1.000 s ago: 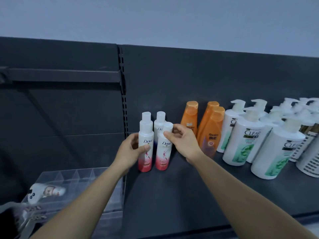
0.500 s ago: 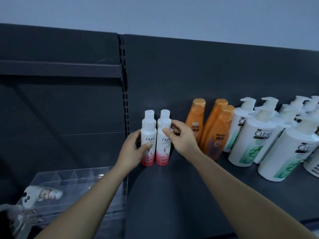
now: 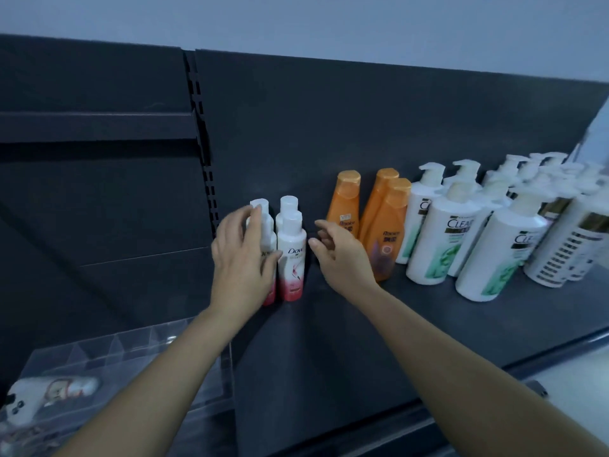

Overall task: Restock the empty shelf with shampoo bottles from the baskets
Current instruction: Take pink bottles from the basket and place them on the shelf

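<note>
I see four small Dove bottles (image 3: 291, 258) standing upright in a tight two-by-two cluster on the dark shelf (image 3: 329, 341), white on top and fading to pink at the base. My left hand (image 3: 242, 258) covers the left front bottle (image 3: 267, 237). The fingers reach up its far side to the cap and the thumb lies along its near side, so the hand wraps it. Motion blur hides how firm that hold is. The right front bottle stands bare just beyond that thumb, touching its neighbour, label facing me. A rear cap (image 3: 289, 202) shows above it.

My right hand (image 3: 342, 255) hangs just right of the cluster, apart from it. Its fingers are loosely curled and the thumb points toward the bottles, and it holds nothing.

Past the right hand stand three orange bottles (image 3: 346, 206), the nearest partly hidden by my knuckles. Farther right are rows of white pump bottles (image 3: 438, 242) with green labels, crowded together toward the shelf's end.

Left of the left hand a slotted upright (image 3: 204, 143) runs up the dark back panel (image 3: 329, 127). Below my left forearm sits a clear divided tray (image 3: 115, 344) holding a white item (image 3: 49, 390), too blurred to identify.
</note>
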Demonstrator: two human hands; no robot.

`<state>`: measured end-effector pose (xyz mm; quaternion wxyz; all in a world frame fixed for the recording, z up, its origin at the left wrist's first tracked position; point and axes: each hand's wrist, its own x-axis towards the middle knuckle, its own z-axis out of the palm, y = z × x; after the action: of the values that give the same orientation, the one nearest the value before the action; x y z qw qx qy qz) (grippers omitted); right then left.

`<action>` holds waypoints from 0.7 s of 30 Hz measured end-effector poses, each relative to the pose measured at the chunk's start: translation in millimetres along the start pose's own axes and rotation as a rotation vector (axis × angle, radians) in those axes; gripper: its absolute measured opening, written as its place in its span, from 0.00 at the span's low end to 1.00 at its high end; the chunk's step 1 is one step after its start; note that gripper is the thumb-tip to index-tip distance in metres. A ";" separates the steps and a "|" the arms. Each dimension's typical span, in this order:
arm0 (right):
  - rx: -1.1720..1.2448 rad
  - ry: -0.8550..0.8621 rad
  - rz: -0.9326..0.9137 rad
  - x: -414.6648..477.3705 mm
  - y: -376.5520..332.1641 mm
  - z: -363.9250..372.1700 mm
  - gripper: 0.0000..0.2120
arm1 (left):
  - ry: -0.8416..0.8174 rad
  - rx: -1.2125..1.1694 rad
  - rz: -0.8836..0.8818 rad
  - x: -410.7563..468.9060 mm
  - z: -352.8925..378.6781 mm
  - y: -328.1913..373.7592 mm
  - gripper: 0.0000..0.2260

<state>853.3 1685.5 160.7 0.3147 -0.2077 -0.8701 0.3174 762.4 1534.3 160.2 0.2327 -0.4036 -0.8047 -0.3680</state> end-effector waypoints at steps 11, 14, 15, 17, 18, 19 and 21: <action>-0.644 0.089 0.069 -83.1 49.2 -98.1 0.23 | -0.336 0.204 0.451 -13.8 42.1 90.7 0.33; -0.793 0.061 0.197 -119.2 59.5 -136.1 0.25 | -0.412 0.225 0.534 -29.5 60.4 127.5 0.34; -0.822 0.058 0.241 -132.8 62.5 -149.2 0.26 | -0.426 0.210 0.568 -35.6 65.0 142.4 0.34; -0.864 0.049 0.334 -163.0 67.0 -176.2 0.27 | -0.453 0.174 0.624 -50.6 74.2 172.2 0.34; -0.877 0.049 0.374 -179.8 68.9 -189.3 0.28 | -0.461 0.166 0.654 -58.9 77.2 187.3 0.34; -0.890 0.054 0.410 -197.9 70.8 -201.9 0.28 | -0.466 0.162 0.685 -67.7 79.6 202.4 0.34; -0.923 0.067 0.486 -237.4 73.8 -227.0 0.27 | -0.496 0.123 0.725 -89.0 85.4 234.2 0.34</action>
<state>1189.3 1700.6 147.9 0.1354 -0.5306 -0.8357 -0.0423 998.4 1652.7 142.1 0.1701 -0.7212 -0.6631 -0.1062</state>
